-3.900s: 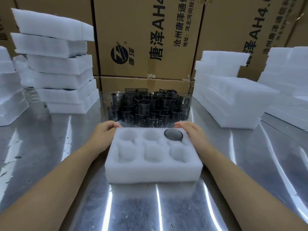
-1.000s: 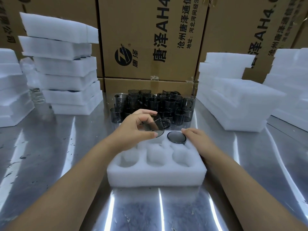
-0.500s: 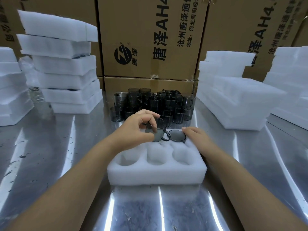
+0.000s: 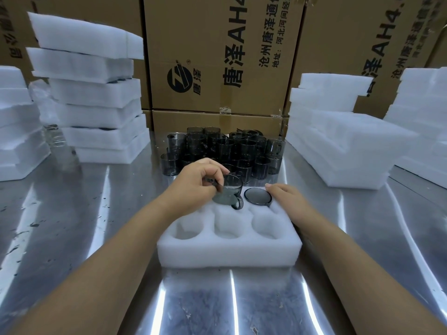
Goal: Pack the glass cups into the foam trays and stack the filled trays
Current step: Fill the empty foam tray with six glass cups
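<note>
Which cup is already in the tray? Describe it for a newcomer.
Find the white foam tray on the steel table. Its far right pocket holds the seated cup, beside the right hand. Unlike the held cup next to it, it sits sunk in foam, showing only a dark round face.

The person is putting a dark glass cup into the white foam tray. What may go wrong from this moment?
1. The left hand pinches the glass cup only at its rim over the back middle pocket; it may slip and hit the seated cup beside it.
2. Its handle points toward the front; it may catch on the foam tray, leaving the cup not fully seated.
3. The loose cups stand close behind that hand; pulling back might knock them.
</note>
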